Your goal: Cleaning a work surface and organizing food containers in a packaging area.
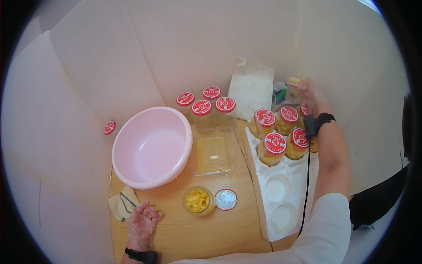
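Note:
My left hand (pixel 143 220), in a thin clear glove, lies palm up at the table's near left. Its fingers are loosely bent and hold nothing; a folded cream cloth (pixel 121 203) with dark stripes is beside it. My right hand (pixel 310 93) reaches to the far right, past the lidded jars, its fingers bent close to a small pale-yellow object (pixel 294 81) above a clear container (pixel 292 94). Blur hides the exact grip. Between my arms stands an uncovered glass jar (pixel 197 201) of yellow fruit pieces, with its lid (pixel 226 199) upside down at its right.
A pink basin (pixel 124 169) stands left, with a red-lidded jar (pixel 110 127) behind it. Several red-lidded clear jars (pixel 202 114) are behind a clear tray (pixel 213 156) of yellowish liquid. Right, white foam (pixel 259 193) holds filled jars (pixel 273 147). A black cable (pixel 306 193) hangs from my right wrist.

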Action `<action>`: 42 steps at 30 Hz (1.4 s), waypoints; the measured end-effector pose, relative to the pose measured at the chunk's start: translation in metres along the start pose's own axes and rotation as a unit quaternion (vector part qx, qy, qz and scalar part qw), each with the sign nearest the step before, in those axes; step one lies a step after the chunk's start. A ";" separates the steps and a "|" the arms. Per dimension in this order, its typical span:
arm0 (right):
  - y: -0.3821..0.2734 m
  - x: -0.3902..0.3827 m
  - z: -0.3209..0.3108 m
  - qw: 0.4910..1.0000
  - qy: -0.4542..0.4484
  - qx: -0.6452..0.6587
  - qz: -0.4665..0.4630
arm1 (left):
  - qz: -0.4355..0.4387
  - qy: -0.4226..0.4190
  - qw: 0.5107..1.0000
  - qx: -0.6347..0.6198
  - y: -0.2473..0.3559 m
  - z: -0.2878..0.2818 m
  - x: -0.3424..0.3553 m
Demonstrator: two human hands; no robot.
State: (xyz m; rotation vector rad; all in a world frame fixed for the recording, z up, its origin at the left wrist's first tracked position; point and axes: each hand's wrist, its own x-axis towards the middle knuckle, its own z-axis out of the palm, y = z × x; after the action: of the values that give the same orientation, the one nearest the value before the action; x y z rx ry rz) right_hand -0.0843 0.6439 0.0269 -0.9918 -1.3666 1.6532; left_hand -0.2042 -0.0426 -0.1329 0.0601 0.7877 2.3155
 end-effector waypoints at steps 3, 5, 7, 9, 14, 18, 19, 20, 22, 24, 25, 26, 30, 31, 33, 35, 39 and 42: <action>0.016 0.037 -0.010 0.998 -0.055 0.027 -0.024 | -0.001 -0.002 1.000 -0.008 -0.001 0.001 0.001; 0.022 0.039 -0.011 0.995 -0.069 0.070 0.000 | 0.002 -0.005 1.000 -0.010 0.000 0.002 0.001; 0.022 0.031 -0.005 0.990 -0.082 0.113 0.028 | 0.004 0.003 1.000 -0.010 0.002 0.002 -0.001; 0.017 0.024 -0.001 0.993 -0.054 -0.103 0.007 | 0.006 0.004 1.000 -0.012 0.001 0.001 -0.001; 0.013 0.022 -0.004 0.991 -0.112 -0.059 0.032 | 0.005 0.013 1.000 -0.009 -0.001 0.001 -0.003; 0.003 0.009 -0.015 0.966 -0.119 -0.223 0.049 | 0.006 0.004 1.000 -0.015 0.000 0.000 -0.002; 0.002 0.008 -0.015 0.966 -0.117 -0.226 0.047 | 0.005 -0.003 1.000 -0.011 -0.001 0.000 -0.002; 0.002 0.007 -0.015 0.970 -0.101 -0.215 0.053 | 0.004 -0.005 1.000 -0.015 -0.001 0.002 -0.002; -0.002 0.003 -0.013 0.974 -0.086 -0.204 0.057 | 0.001 -0.003 1.000 -0.001 -0.001 0.008 -0.002; -0.008 -0.005 -0.009 0.960 -0.084 -0.254 0.084 | 0.000 0.002 1.000 -0.002 -0.002 0.011 -0.003; -0.012 -0.012 -0.006 0.959 -0.086 -0.256 0.083 | -0.001 0.008 1.000 0.000 -0.001 0.012 -0.004; -0.016 -0.020 -0.005 0.960 -0.100 -0.247 0.086 | 0.002 0.009 1.000 -0.002 0.000 0.011 -0.005; -0.019 -0.034 -0.013 0.959 -0.092 -0.270 0.005 | 0.006 -0.029 0.999 -0.013 0.000 0.009 -0.006; -0.021 -0.026 -0.023 0.956 -0.091 -0.277 0.000 | 0.000 -0.029 1.000 -0.007 0.000 0.010 -0.006; -0.023 -0.011 -0.034 0.933 -0.067 -0.349 -0.055 | -0.002 -0.037 0.999 -0.010 -0.001 0.007 -0.006; -0.032 -0.018 -0.034 0.925 -0.042 -0.356 -0.130 | -0.001 -0.038 0.999 -0.018 -0.002 0.004 -0.003; -0.038 -0.093 0.018 0.944 -0.014 -0.193 -0.268 | -0.025 -0.034 0.999 0.003 -0.002 0.013 0.002; -0.028 -0.213 0.105 0.955 -0.071 -0.144 -0.249 | -0.028 -0.027 0.999 -0.009 0.008 0.004 -0.005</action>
State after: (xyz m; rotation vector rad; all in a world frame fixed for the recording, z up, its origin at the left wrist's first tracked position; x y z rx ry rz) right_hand -0.0900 0.4133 0.0886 -0.6140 -1.8176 1.1830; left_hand -0.2044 -0.0485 -0.1243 0.0914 0.7308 2.2582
